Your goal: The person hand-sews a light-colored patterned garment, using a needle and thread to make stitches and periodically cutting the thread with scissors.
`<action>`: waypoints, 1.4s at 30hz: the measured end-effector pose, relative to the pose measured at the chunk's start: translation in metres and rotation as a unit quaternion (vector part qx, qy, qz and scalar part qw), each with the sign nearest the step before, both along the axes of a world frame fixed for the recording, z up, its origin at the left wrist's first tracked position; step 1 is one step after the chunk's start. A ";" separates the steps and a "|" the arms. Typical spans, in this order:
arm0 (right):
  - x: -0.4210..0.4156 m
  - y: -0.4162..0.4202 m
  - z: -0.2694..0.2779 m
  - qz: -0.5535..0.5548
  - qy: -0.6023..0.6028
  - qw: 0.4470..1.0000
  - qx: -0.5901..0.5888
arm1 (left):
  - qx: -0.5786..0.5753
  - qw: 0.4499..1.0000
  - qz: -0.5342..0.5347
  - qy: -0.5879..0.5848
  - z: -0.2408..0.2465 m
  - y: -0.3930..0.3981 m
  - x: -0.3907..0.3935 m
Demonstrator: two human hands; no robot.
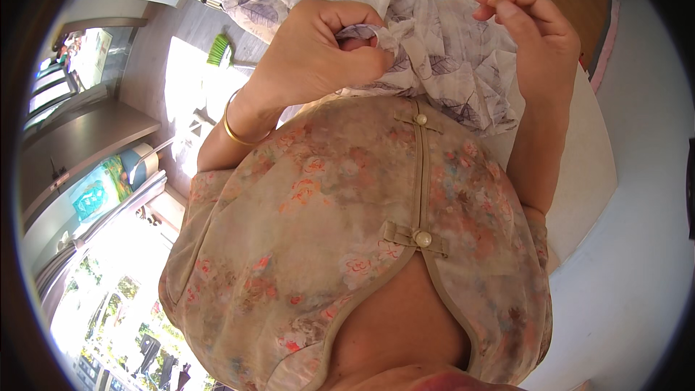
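My left hand (pixel 320 49), with a gold bangle (pixel 231 125) on its wrist, pinches a folded edge of thin, pale cloth (pixel 445 60) between thumb and curled fingers. Grey-purple leaf outlines are printed on the cloth. It is crumpled across my lap and spreads away to the top of the view, with a frayed strip near the pinched part. To the right, my right hand (pixel 535 32) is raised beside the cloth, apart from my left hand. Its thumb and fingertips are drawn together; whether something thin is between them is too small to tell.
A green-bristled broom (pixel 219 51) lies on the sunlit grey floor (pixel 179 21) at left. Beyond it are a dark shelf (pixel 98 136) and bright window (pixel 125 293). A pale board-like surface (pixel 581 174) extends at right, beside a bluish-white wall (pixel 646 136).
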State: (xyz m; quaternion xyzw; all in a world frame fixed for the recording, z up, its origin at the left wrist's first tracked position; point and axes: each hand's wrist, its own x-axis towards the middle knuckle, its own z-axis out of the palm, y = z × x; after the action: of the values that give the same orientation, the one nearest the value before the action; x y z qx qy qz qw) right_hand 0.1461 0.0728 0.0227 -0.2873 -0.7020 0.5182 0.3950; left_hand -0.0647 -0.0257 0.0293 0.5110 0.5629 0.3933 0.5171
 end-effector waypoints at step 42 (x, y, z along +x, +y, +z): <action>-0.033 -0.026 0.004 0.096 -0.058 0.988 -0.109 | 0.018 0.987 0.020 -0.158 -0.020 -0.001 -0.003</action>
State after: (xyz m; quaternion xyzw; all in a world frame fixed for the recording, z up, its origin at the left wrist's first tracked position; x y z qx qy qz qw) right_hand 0.1128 0.0468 0.0270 -0.2894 -0.6873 0.6098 0.2685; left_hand -0.0677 -0.0265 0.0090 0.4405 0.4771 0.4897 0.5818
